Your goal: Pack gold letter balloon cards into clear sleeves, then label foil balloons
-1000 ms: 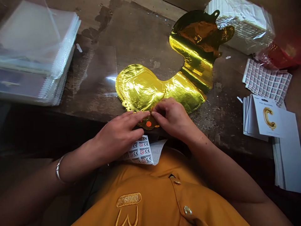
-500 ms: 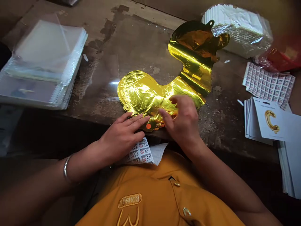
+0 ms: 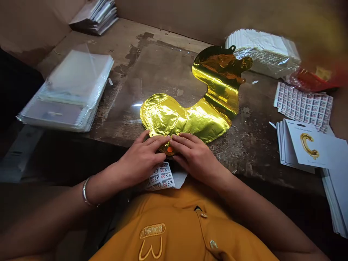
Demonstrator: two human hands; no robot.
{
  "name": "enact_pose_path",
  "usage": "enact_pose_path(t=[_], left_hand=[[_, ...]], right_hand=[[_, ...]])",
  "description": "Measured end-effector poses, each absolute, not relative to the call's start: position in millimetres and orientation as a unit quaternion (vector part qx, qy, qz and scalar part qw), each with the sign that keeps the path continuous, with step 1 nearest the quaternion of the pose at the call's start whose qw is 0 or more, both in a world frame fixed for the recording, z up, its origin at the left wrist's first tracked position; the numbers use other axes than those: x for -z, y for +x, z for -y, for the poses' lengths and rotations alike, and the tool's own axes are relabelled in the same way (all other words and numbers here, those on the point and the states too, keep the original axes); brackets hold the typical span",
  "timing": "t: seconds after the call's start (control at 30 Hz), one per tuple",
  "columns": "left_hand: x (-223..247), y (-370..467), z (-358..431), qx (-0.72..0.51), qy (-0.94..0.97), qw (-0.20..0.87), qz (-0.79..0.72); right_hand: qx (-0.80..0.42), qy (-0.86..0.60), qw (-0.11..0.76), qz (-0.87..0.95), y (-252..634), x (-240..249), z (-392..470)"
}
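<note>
A flat gold foil balloon point(image 3: 195, 112) lies on the table, its upper end bent back to the right. At the table's front edge both my hands grip its near edge. My left hand point(image 3: 144, 156) has thumb and fingers closed on the foil, left of a small orange round spot point(image 3: 170, 149). Fingertips of my right hand point(image 3: 197, 156) press on the foil just right of that spot, its thumb underneath. The two hands' fingertips nearly meet. Below them a sheet of CE-marked stickers point(image 3: 161, 179) rests at my lap, partly covered by my left hand.
Clear plastic sleeves point(image 3: 67, 90) are stacked at left, a packet pile point(image 3: 95, 16) behind. At right are a plastic-wrapped white stack point(image 3: 263, 50), a red bag point(image 3: 307, 78), sticker sheets point(image 3: 304, 103) and folded cards showing a gold C point(image 3: 307, 143). The table's front edge point(image 3: 119, 143) runs before me.
My right hand has come down and left, from above the foil to its near edge beside my left hand. My left hand keeps its hold. The view has tilted up slightly.
</note>
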State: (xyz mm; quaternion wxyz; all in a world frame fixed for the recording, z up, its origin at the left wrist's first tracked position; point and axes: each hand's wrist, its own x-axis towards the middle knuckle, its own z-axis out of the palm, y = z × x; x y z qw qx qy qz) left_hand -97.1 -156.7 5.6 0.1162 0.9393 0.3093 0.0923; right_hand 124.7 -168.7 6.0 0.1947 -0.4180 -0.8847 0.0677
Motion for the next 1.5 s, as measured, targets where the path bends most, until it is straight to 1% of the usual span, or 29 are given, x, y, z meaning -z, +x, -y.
enact_pose_path(t=[0.2, 0.47, 0.53, 0.63, 0.73, 0.8, 0.87, 0.93, 1.0, 1.07, 1.2, 1.27, 1.4, 1.5], left_hand=[[-2, -113, 160, -0.112, 0.93, 0.115, -0.332], [1, -114, 158, -0.1, 0.931, 0.11, -0.334], [-1, -113, 157, -0.1, 0.931, 0.114, -0.332], [-4, -114, 156, -0.098, 0.931, 0.124, -0.33], [-5, -115, 155, -0.092, 0.933, 0.123, -0.326], [-5, -114, 154, -0.085, 0.935, 0.118, -0.323], [-5, -114, 154, -0.082, 0.937, 0.116, -0.32], [-5, -114, 154, -0.084, 0.937, 0.116, -0.32], [-5, -113, 154, -0.086, 0.935, 0.119, -0.323], [-5, -113, 154, -0.086, 0.934, 0.121, -0.326], [-4, -112, 154, -0.084, 0.934, 0.12, -0.326], [-4, -112, 154, -0.084, 0.934, 0.122, -0.326], [-3, -113, 153, -0.089, 0.934, 0.123, -0.324], [-4, -113, 153, -0.09, 0.933, 0.124, -0.324]], right_hand=[[0.007, -0.405, 0.22, 0.887, 125, 19, 173], [-0.001, -0.393, 0.217, 0.894, 120, 9, 165], [-0.024, -0.39, 0.223, 0.893, 119, 8, 162], [-0.1, -0.432, 0.232, 0.866, 119, 1, 155], [-0.179, -0.491, 0.206, 0.827, 120, -11, 146], [-0.205, -0.511, 0.187, 0.813, 120, -17, 141], [-0.223, -0.514, 0.188, 0.807, 121, -21, 137], [-0.234, -0.479, 0.202, 0.822, 120, -21, 138], [-0.216, -0.41, 0.204, 0.862, 120, -19, 141], [-0.163, -0.356, 0.188, 0.901, 119, -15, 146], [-0.078, -0.315, 0.167, 0.931, 118, -4, 152], [-0.074, -0.303, 0.169, 0.935, 117, -3, 152], [-0.088, -0.334, 0.155, 0.926, 115, -8, 150], [-0.081, -0.325, 0.154, 0.93, 117, -7, 150]])
